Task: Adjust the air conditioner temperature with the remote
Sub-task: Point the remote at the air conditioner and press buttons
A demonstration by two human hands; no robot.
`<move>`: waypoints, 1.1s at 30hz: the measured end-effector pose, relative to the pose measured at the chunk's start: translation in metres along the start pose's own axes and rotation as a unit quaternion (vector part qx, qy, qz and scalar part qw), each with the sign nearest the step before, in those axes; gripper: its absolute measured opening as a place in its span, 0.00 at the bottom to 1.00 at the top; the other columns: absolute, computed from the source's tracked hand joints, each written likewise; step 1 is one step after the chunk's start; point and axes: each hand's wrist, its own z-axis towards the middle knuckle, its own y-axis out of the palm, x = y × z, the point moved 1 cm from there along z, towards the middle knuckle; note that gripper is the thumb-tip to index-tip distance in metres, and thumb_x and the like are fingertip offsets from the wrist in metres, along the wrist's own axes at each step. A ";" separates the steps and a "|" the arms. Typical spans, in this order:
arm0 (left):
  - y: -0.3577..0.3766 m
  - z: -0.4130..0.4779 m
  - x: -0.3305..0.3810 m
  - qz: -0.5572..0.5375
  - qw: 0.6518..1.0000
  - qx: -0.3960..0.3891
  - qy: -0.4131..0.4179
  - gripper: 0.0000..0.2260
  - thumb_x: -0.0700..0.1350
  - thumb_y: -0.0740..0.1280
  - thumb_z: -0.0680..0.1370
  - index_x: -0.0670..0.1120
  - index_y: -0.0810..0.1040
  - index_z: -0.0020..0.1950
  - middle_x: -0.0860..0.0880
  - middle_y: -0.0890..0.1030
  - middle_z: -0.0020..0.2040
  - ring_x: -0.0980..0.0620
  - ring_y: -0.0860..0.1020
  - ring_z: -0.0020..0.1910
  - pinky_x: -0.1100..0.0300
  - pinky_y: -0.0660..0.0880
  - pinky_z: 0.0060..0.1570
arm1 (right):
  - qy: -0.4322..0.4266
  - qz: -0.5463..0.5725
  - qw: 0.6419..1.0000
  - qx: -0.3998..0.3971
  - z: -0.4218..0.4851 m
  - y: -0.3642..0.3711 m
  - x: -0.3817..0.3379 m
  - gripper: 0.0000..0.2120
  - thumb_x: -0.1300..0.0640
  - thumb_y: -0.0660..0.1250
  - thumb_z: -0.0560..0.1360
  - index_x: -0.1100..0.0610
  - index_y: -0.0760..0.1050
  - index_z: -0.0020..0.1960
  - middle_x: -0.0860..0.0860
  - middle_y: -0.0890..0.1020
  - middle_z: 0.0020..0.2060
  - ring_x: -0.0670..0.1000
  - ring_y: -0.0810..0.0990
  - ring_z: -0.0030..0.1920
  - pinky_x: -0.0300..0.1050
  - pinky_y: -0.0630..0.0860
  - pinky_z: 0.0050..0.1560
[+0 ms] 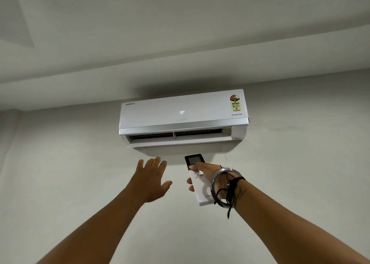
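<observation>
A white wall-mounted air conditioner (pixel 180 113) hangs high on the wall, its front display reading 19 and its lower flap open. My right hand (pixel 206 173) is raised below it, shut on a white remote (pixel 201 191) with a dark screen at its top end pointing toward the unit. The thumb rests on the buttons just under the screen. My left hand (pixel 152 178) is lifted beside it, palm facing the wall, fingers spread and holding nothing. A silver bangle and dark threads circle the right wrist.
Plain pale wall (pixel 80 173) surrounds the unit. A stepped ceiling moulding (pixel 100 83) runs above it. An energy label sticker (pixel 236 103) sits on the unit's right front.
</observation>
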 end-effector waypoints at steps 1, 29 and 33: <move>-0.001 0.001 -0.001 -0.003 1.000 0.005 -0.010 0.31 0.61 0.55 0.78 0.45 0.56 0.76 0.43 0.57 0.79 0.45 0.58 0.76 0.42 0.52 0.73 | -0.002 0.003 1.000 -0.001 0.000 0.001 -0.001 0.08 0.55 0.69 0.75 0.60 0.78 0.46 0.54 0.86 0.29 0.54 0.85 0.26 0.42 0.79 0.31; -0.032 -0.002 -0.012 -0.056 0.981 0.179 -0.053 0.30 0.59 0.55 0.78 0.41 0.62 0.74 0.40 0.66 0.75 0.41 0.64 0.74 0.38 0.55 0.72 | -0.019 0.094 0.995 -0.026 -0.005 0.010 -0.009 0.14 0.65 0.64 0.73 0.68 0.72 0.57 0.64 0.87 0.41 0.63 0.87 0.37 0.50 0.83 0.33; -0.033 -0.001 -0.012 -0.074 0.979 0.177 -0.060 0.30 0.58 0.56 0.79 0.42 0.59 0.75 0.41 0.64 0.76 0.43 0.62 0.75 0.39 0.53 0.73 | -0.018 0.101 0.994 -0.029 -0.004 0.010 -0.010 0.17 0.64 0.63 0.72 0.68 0.72 0.59 0.63 0.87 0.40 0.62 0.87 0.36 0.49 0.82 0.33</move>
